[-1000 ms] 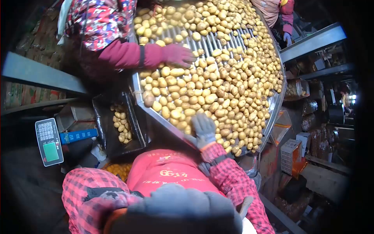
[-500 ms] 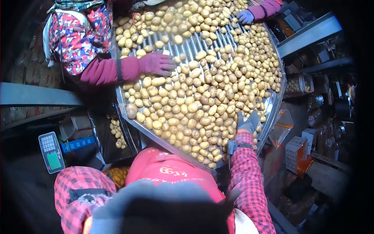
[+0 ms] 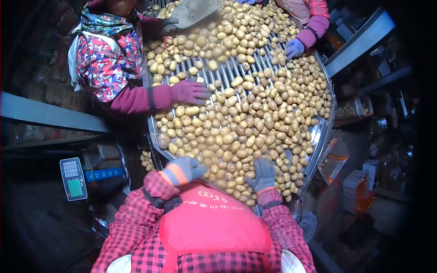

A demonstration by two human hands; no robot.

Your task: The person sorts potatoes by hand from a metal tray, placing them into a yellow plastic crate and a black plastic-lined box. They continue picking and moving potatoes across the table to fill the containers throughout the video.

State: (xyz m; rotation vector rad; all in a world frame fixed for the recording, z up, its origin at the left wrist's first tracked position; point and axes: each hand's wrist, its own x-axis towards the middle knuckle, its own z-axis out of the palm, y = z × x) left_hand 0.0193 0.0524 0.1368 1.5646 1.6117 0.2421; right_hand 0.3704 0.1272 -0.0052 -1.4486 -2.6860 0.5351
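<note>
Many yellow-brown potatoes (image 3: 236, 136) cover a metal sorting table with bars. My left hand (image 3: 189, 169), in a grey glove with an orange band, is over the near left edge of the potatoes. Its fingers look loosely bent and apart, with nothing visible in them. Also gloved in grey, my right hand (image 3: 263, 175) lies palm down on potatoes near the front edge, fingers stretched forward and thumb out to the left. What lies under its palm is hidden.
At the left, a co-worker's purple glove (image 3: 191, 92) rests on the potatoes; their other hand is by a grey scoop (image 3: 195, 11). Another person's lilac glove (image 3: 294, 48) is at far right. A digital scale display (image 3: 73, 179) stands left; a white crate (image 3: 355, 184) sits right.
My left hand has come up to the table's near edge. My right hand has moved left and nearer to me. The grey scoop has come further into view at the top.
</note>
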